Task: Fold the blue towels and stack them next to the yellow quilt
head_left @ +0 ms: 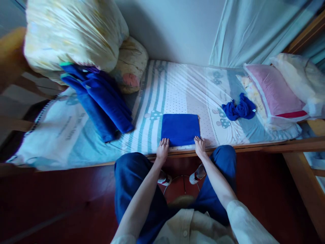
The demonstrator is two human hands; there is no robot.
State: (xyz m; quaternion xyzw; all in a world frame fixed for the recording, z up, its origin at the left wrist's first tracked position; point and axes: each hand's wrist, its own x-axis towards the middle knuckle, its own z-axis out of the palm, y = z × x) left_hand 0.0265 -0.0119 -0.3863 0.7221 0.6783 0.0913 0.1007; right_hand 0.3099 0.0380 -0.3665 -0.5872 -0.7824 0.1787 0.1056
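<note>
A blue garment [180, 127], folded into a flat rectangle, lies at the near edge of the bed. My left hand [164, 147] grips its near left corner, fingers over the top of the cloth. At the near right corner, my right hand [199, 145] has its fingers closed on the edge. Both thumbs are hard to make out. Left of these, more long blue garments [101, 98] lie in a loose stack. A crumpled blue cloth [239, 107] rests off to the right.
The bed sheet [188, 84] is white and blue with mushroom prints. A big pale yellow bundle [73, 34] and a smaller cushion [130, 64] stand at the left. A pink pillow [276, 88] is at the right. A wooden rail [269, 146] runs along the bed's front, above my knees.
</note>
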